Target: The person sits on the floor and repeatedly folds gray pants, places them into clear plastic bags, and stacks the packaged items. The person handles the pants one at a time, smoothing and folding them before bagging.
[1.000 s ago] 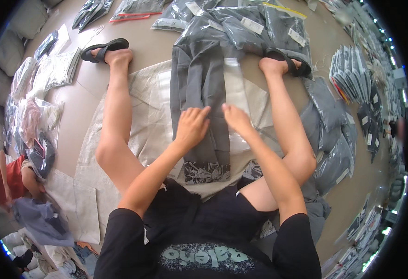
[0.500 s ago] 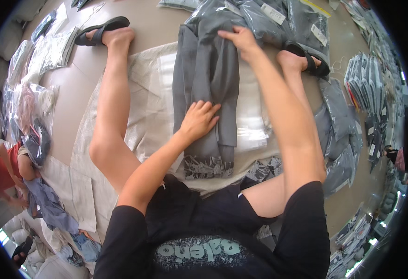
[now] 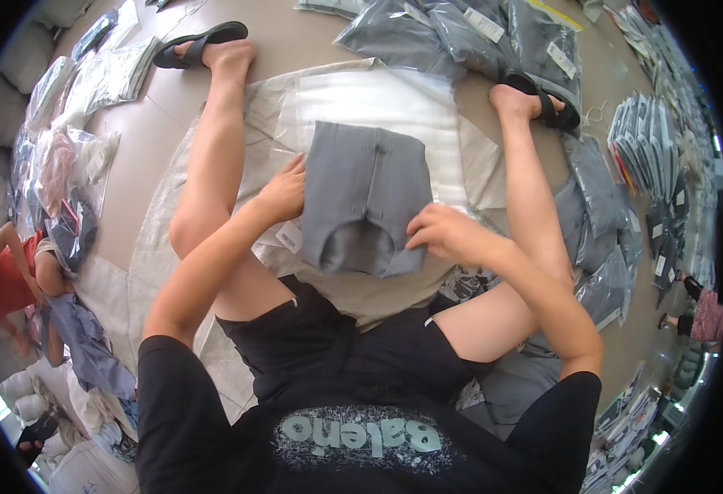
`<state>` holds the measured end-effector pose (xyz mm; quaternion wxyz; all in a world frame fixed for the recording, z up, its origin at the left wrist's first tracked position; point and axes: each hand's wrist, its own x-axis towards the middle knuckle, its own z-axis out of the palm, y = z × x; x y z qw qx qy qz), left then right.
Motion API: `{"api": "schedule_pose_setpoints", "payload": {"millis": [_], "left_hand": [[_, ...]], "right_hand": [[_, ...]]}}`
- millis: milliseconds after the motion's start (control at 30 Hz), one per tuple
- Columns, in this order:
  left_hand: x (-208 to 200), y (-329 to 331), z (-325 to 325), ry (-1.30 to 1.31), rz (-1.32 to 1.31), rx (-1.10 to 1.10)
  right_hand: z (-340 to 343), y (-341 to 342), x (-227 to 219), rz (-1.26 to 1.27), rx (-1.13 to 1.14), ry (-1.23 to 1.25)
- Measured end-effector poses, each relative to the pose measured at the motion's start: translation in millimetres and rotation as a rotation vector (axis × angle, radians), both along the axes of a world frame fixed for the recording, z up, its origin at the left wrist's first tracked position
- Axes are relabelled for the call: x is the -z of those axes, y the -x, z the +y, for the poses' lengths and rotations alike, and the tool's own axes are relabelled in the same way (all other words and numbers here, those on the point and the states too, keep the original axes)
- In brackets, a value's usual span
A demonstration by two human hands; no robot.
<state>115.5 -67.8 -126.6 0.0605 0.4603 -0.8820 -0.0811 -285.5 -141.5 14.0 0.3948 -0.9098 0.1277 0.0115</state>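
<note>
A grey garment (image 3: 370, 169), folded into a compact rectangle, lies between my legs with its rounded neckline towards me. A seam runs down its middle. My left hand (image 3: 284, 191) grips its left edge, with the fingertips partly hidden there. At the lower right corner, my right hand (image 3: 454, 236) pinches the fabric between thumb and fingers. Beneath and beyond the garment lies a clear plastic sheet or bag (image 3: 382, 92). A small white tag (image 3: 289, 237) in clear plastic shows below my left hand.
A pale cloth (image 3: 193, 329) covers the floor under my legs. Bagged grey garments (image 3: 452, 41) lie ahead and more (image 3: 600, 214) on the right, beside a stack of packets (image 3: 646, 140). Other bagged clothes (image 3: 69, 165) are at left, near a person in red (image 3: 11, 276).
The long grey garment has been folded into a short rectangle and now lies nearer me. My left hand moved to its left edge; my right hand came back from the far end to the near right corner.
</note>
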Motion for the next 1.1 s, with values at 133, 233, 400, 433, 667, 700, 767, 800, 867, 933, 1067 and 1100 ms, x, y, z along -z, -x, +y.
{"api": "schedule_pose_setpoints", "payload": {"millis": [133, 233, 400, 433, 667, 700, 767, 800, 867, 933, 1067, 1100], "left_hand": [[-30, -10, 21, -0.591, 0.214, -0.578], [-55, 28, 23, -0.935, 0.679, -0.933], [-26, 58, 38, -0.943, 0.693, -1.014], [-6, 49, 49, -0.874, 0.6, -1.021], [20, 9, 76, -0.332, 0.318, -0.937], [17, 12, 83, -0.359, 0.159, -0.87], [10, 36, 86, -0.332, 0.204, -0.918], [12, 38, 82, -0.421, 0.146, -0.949], [10, 30, 82, -0.59, 0.215, -0.89], [4, 23, 79, -0.806, 0.21, -0.867], [-33, -16, 77, -0.759, 0.352, -0.887], [-46, -16, 76, -0.922, 0.577, -0.953]], "right_hand": [[-6, -15, 24, 0.001, 0.088, 0.099], [-7, -55, 25, -0.214, 0.548, 0.327], [28, -99, 129, 0.031, 0.797, 0.644], [41, -107, 150, 0.019, 0.805, 0.618], [49, -132, 94, 0.015, 0.795, 0.628], [58, -132, 82, -0.011, 0.734, 0.658], [79, -141, 89, -0.065, 0.675, 0.599], [89, -147, 91, -0.08, 0.641, 0.582], [97, -156, 97, -0.119, 0.62, 0.57], [92, -152, 103, -0.09, 0.602, 0.59], [81, -132, 115, 0.017, 0.603, 0.621], [80, -130, 114, 0.043, 0.608, 0.627]]}}
